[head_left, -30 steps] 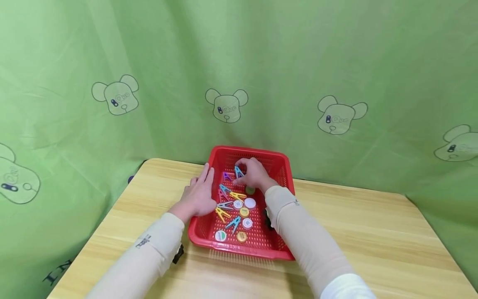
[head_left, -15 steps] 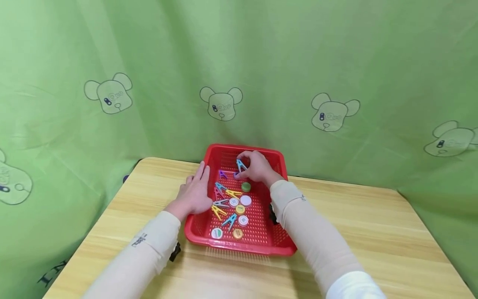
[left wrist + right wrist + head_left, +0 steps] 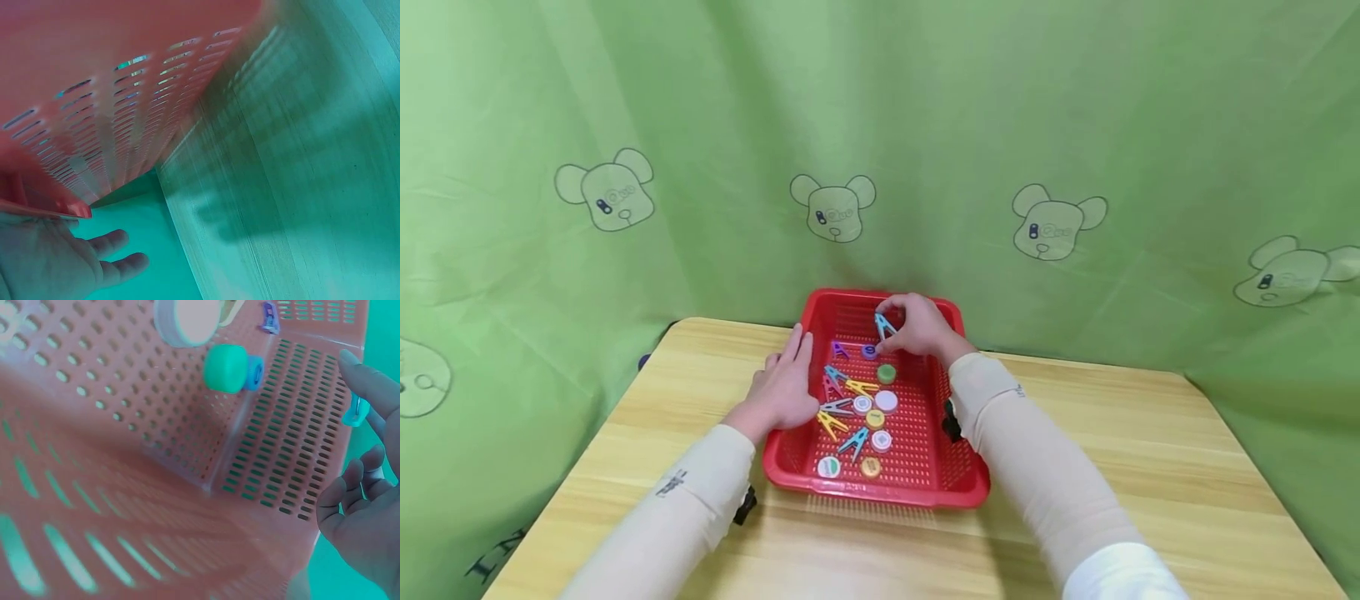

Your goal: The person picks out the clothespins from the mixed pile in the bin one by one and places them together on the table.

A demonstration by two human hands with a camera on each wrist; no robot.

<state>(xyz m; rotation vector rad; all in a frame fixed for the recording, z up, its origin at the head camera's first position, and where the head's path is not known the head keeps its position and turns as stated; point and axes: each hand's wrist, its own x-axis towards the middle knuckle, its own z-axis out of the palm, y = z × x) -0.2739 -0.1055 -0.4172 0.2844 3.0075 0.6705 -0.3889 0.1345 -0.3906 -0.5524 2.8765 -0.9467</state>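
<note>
A light blue clothespin (image 3: 883, 323) is pinched between the fingers and thumb of my right hand (image 3: 925, 327), over the far end of the red basket (image 3: 887, 493). In the right wrist view, part of that clothespin (image 3: 356, 412) shows between the fingers. My left hand (image 3: 784, 392) rests on the basket's left rim with its fingers extended. Beneath my right hand lies a blue bottle cap (image 3: 869, 352), with a green cap (image 3: 887, 374) nearer. A purple clothespin (image 3: 839, 350) is to the left. Yellow (image 3: 862, 387), grey (image 3: 837, 407) and blue clothespins (image 3: 854, 444) lie on the basket floor.
Several white and yellow caps, including a white one (image 3: 886, 402), lie among the clothespins. The basket stands near the back of a wooden table (image 3: 1090, 467). A green curtain (image 3: 940, 167) hangs close behind it.
My right hand has lifted the light blue clothespin up and toward the basket's far right, uncovering the green and blue caps. My left hand stays on the rim. The head view shifted slightly.
</note>
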